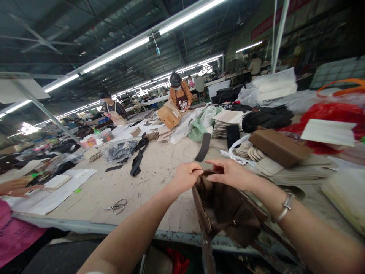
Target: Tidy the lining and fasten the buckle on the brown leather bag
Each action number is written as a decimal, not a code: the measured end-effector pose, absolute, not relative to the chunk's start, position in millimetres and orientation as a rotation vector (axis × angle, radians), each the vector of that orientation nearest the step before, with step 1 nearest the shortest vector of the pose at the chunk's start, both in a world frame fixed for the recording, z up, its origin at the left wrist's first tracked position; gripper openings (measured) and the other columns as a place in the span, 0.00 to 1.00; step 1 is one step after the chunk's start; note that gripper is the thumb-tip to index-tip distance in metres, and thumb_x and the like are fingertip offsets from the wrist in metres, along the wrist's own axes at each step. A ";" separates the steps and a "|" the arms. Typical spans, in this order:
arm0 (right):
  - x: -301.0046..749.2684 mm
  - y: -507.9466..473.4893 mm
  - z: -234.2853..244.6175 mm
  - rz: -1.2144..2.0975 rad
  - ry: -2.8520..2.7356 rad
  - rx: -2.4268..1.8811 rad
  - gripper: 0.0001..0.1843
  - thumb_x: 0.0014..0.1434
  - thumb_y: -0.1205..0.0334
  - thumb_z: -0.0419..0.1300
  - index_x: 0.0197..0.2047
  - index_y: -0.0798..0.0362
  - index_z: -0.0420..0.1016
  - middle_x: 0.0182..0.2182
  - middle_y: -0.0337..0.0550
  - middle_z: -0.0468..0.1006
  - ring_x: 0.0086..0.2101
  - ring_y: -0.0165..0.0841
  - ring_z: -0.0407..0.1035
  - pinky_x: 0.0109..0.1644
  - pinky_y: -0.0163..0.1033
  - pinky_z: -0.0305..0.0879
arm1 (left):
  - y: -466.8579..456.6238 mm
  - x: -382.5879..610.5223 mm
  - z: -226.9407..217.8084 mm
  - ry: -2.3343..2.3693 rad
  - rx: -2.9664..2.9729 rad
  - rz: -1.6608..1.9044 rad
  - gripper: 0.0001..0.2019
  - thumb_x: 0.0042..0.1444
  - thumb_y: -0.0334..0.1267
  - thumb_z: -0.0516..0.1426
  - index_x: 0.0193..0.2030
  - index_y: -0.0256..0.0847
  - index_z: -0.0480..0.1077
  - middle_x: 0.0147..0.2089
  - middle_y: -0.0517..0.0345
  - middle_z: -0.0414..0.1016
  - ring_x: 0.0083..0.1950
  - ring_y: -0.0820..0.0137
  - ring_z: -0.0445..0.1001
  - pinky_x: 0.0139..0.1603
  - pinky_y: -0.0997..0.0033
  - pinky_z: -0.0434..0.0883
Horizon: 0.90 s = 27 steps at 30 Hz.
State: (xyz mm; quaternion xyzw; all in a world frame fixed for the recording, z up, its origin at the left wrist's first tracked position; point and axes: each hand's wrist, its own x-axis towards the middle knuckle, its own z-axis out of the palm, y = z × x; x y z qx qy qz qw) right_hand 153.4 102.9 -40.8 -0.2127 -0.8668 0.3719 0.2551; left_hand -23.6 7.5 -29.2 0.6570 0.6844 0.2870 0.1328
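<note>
A brown handbag [228, 213] hangs open at the table's front edge, its dark lining showing and its straps trailing below. With fingers pinched together, my left hand [186, 176] grips the far end of its rim. My right hand [232, 174] is at the same rim from the right side, thumb on the inside; a gap shows between thumb and forefinger, and the other fingers are hidden. A pair of scissors [117, 206] lies on the table left of the bag. Beyond my hands lies a dark curved strip [203, 147].
The worktable [159, 198] carries a brown box-like piece [281, 146], stacked panels [226, 123], black straps [139, 156] and a plastic-wrapped bundle [119, 150]. A co-worker's hand [21, 186] reaches in at left. Two people stand across the table, near a cardboard box [169, 114].
</note>
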 end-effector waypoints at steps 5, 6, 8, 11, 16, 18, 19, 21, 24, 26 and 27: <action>180.9 111.1 -51.9 1.238 -1.882 -0.687 0.22 0.49 0.47 0.64 0.43 0.52 0.78 0.37 0.45 0.78 0.37 0.37 0.71 0.43 0.42 0.67 | 5.3 -28.8 -27.2 2.067 1.877 0.762 0.10 0.55 0.39 0.53 0.32 0.38 0.73 0.28 0.60 0.72 0.31 0.71 0.68 0.34 0.73 0.63; 185.3 111.0 -55.6 1.235 -1.811 -0.720 0.20 0.49 0.46 0.65 0.39 0.52 0.79 0.35 0.45 0.79 0.36 0.38 0.71 0.42 0.42 0.68 | 4.8 -30.6 -24.9 2.019 1.902 0.731 0.10 0.56 0.40 0.53 0.33 0.38 0.74 0.29 0.60 0.73 0.32 0.71 0.69 0.36 0.72 0.64; 190.8 108.4 -63.7 1.230 -1.736 -0.758 0.20 0.46 0.44 0.66 0.33 0.52 0.80 0.32 0.45 0.79 0.35 0.39 0.72 0.41 0.44 0.69 | 4.1 -34.6 -18.7 1.846 1.926 0.702 0.11 0.55 0.40 0.54 0.40 0.38 0.74 0.34 0.58 0.75 0.35 0.70 0.70 0.39 0.72 0.66; 191.9 101.5 -73.6 1.231 -1.729 -0.752 0.21 0.45 0.42 0.66 0.30 0.53 0.79 0.31 0.46 0.80 0.33 0.40 0.72 0.39 0.44 0.69 | 4.1 -39.0 -8.2 1.568 1.873 0.640 0.23 0.51 0.40 0.59 0.54 0.38 0.69 0.48 0.52 0.75 0.46 0.67 0.72 0.47 0.70 0.67; 188.7 94.7 -77.9 1.316 -1.709 -0.720 0.18 0.46 0.45 0.66 0.29 0.53 0.79 0.30 0.45 0.80 0.33 0.39 0.72 0.40 0.44 0.69 | 8.8 -33.0 -0.4 1.596 1.889 0.500 0.15 0.53 0.43 0.57 0.45 0.39 0.75 0.40 0.58 0.77 0.42 0.67 0.72 0.41 0.73 0.67; 188.3 94.3 -78.9 1.334 -1.665 -0.720 0.18 0.45 0.46 0.66 0.31 0.53 0.79 0.30 0.44 0.79 0.32 0.37 0.71 0.39 0.42 0.69 | 12.2 -27.5 -1.4 1.722 1.959 0.480 0.13 0.56 0.43 0.54 0.35 0.38 0.76 0.29 0.61 0.74 0.32 0.71 0.70 0.33 0.76 0.63; 188.3 94.1 -79.9 1.343 -1.639 -0.717 0.19 0.45 0.46 0.66 0.33 0.54 0.79 0.30 0.44 0.78 0.31 0.36 0.70 0.38 0.42 0.68 | 14.0 -24.7 -2.3 1.778 2.000 0.471 0.13 0.57 0.42 0.53 0.32 0.38 0.76 0.26 0.62 0.72 0.30 0.73 0.68 0.31 0.76 0.61; 188.3 93.6 -82.9 1.367 -1.613 -0.698 0.22 0.45 0.46 0.67 0.38 0.54 0.78 0.29 0.42 0.77 0.30 0.34 0.69 0.36 0.40 0.67 | 16.9 -19.6 -3.9 1.869 2.066 0.437 0.12 0.56 0.40 0.53 0.28 0.38 0.75 0.23 0.63 0.69 0.28 0.74 0.65 0.29 0.76 0.59; 188.4 91.3 -86.9 1.406 -1.662 -0.674 0.24 0.49 0.47 0.65 0.44 0.55 0.76 0.30 0.41 0.76 0.31 0.33 0.69 0.37 0.40 0.67 | 18.2 -14.8 -5.6 1.987 2.118 0.392 0.11 0.56 0.38 0.53 0.27 0.39 0.73 0.21 0.63 0.67 0.26 0.73 0.64 0.28 0.75 0.57; 188.6 88.8 -87.1 1.422 -1.701 -0.688 0.23 0.51 0.47 0.63 0.44 0.55 0.76 0.33 0.43 0.78 0.33 0.35 0.71 0.39 0.41 0.68 | 17.1 -14.3 -5.9 2.017 2.135 0.395 0.10 0.56 0.38 0.53 0.28 0.39 0.73 0.22 0.62 0.68 0.26 0.73 0.64 0.28 0.74 0.58; 188.7 87.3 -86.1 1.428 -1.714 -0.695 0.22 0.51 0.48 0.63 0.44 0.54 0.77 0.34 0.44 0.78 0.34 0.36 0.71 0.41 0.42 0.68 | 16.2 -14.7 -5.7 2.003 2.133 0.400 0.10 0.56 0.38 0.54 0.28 0.39 0.73 0.23 0.61 0.70 0.27 0.72 0.66 0.29 0.74 0.59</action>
